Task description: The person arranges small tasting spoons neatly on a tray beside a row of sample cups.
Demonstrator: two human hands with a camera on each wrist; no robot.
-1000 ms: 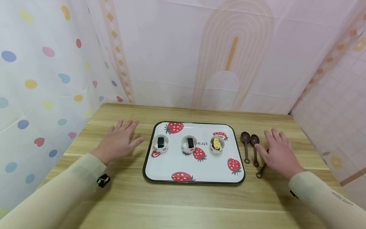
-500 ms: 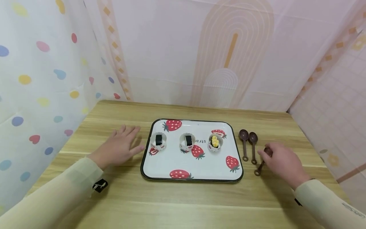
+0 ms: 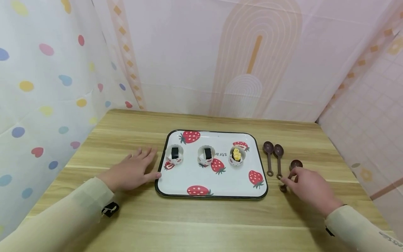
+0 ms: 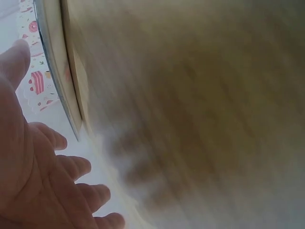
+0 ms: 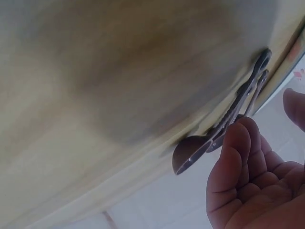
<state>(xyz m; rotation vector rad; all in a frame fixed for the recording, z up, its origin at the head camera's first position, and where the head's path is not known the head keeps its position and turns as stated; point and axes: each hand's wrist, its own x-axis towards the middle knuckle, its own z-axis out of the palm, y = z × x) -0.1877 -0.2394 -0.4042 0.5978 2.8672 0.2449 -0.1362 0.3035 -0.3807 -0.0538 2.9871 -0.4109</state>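
Note:
My right hand (image 3: pixel 311 189) is over the handle of the nearest brown measuring spoon (image 3: pixel 296 164), thumb and forefinger close to it. The right wrist view shows curled fingers (image 5: pixel 238 148) overlapping the spoon, with a gap to the thumb. Two similar spoons (image 3: pixel 268 147) lie farther left, beside the tray. My left hand (image 3: pixel 133 171) is spread, palm down, its thumb at the left rim of the strawberry-print tray (image 3: pixel 233 182). On this tray stand three paper cups: two hold black-wrapped sushi pieces (image 3: pixel 175 152), the right one a yellow-topped piece (image 3: pixel 237 154).
A wood-grain table (image 3: pixel 201 224) lies under everything. Behind it hangs a pink patterned curtain (image 3: pixel 182 70), with a dotted curtain (image 3: pixel 47 80) along the left side. A small black object (image 3: pixel 110 209) is at the left sleeve's cuff.
My right hand has moved down and back along the nearest spoon, uncovering its bowl, its fingers more curled. My left hand has lowered slightly, its thumb now at the tray's rim.

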